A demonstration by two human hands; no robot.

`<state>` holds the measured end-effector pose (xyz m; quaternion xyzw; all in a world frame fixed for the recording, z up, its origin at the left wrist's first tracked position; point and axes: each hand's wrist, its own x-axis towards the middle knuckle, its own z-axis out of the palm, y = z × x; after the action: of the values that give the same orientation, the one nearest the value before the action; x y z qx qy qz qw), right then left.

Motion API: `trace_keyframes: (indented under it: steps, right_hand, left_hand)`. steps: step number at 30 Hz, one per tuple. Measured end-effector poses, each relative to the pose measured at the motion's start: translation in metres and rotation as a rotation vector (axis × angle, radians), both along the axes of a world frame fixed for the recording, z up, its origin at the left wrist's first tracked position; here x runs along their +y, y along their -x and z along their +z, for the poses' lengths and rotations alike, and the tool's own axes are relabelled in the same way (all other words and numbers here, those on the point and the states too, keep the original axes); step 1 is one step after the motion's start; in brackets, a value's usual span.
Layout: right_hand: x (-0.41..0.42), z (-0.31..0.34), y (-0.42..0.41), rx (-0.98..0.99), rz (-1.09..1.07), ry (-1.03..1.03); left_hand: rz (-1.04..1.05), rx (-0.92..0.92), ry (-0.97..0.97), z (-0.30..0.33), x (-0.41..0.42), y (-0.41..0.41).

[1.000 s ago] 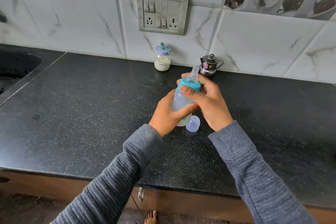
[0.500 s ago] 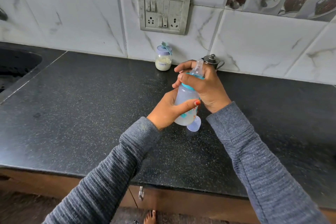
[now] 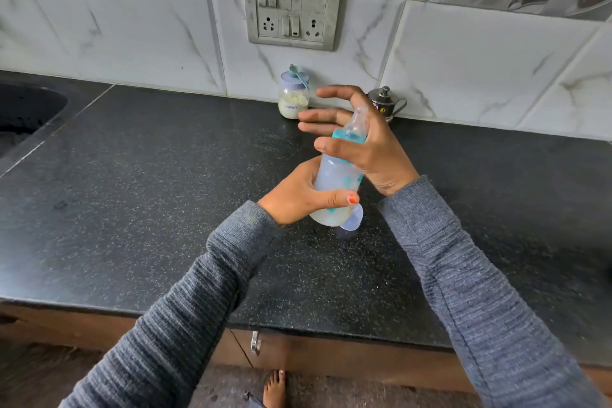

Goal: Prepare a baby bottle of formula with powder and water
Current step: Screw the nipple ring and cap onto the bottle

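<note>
The black speckled worktop (image 3: 132,209) ran below a marble-tiled wall (image 3: 463,70) bearing one switch panel (image 3: 293,8); part of a sink (image 3: 23,113) showed at far left. One baby bottle (image 3: 336,186) was held tilted above the worktop. The left hand (image 3: 298,199) wrapped its fingers round the bottle's lower body; the right hand (image 3: 361,139) lay against the teal collar, fingers spread and mostly straight. One formula jar (image 3: 293,98) and one small steel pot (image 3: 385,103) stood by the wall, the right hand partly covering the pot. One clear cap (image 3: 352,219) lay below the bottle.
</note>
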<state>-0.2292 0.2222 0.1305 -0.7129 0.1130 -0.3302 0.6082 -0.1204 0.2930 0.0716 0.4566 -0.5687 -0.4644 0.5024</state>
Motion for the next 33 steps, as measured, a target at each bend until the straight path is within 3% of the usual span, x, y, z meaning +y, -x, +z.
trace_keyframes:
  steps: [12, 19, 24, 28, 31, 33]
  right_hand:
    - [0.004, -0.022, -0.013, -0.017, -0.381, 0.066]
    - [0.006, -0.052, -0.009, 0.222, -0.593, -0.007]
    - [0.008, -0.052, 0.002, 0.353, -0.39, -0.062]
    - [-0.002, -0.05, 0.019, 0.348, -0.293, -0.104]
    - [-0.012, -0.061, 0.032, 0.364, -0.462, -0.137]
    - [-0.016, -0.077, 0.039, 0.518, -0.597, 0.019]
  left_hand:
    - [0.482, -0.183, 0.058, -0.022, -0.003, 0.027]
    - [0.348, -0.214, -0.09, -0.045, -0.009, 0.016]
    - [0.406, -0.207, -0.092, -0.055, -0.008, 0.014]
    - [0.455, -0.212, -0.094, -0.059, -0.005, 0.012]
    - [0.504, -0.211, -0.093, -0.062, -0.003, 0.011]
    - [0.534, -0.181, -0.102, -0.063, 0.001, 0.01]
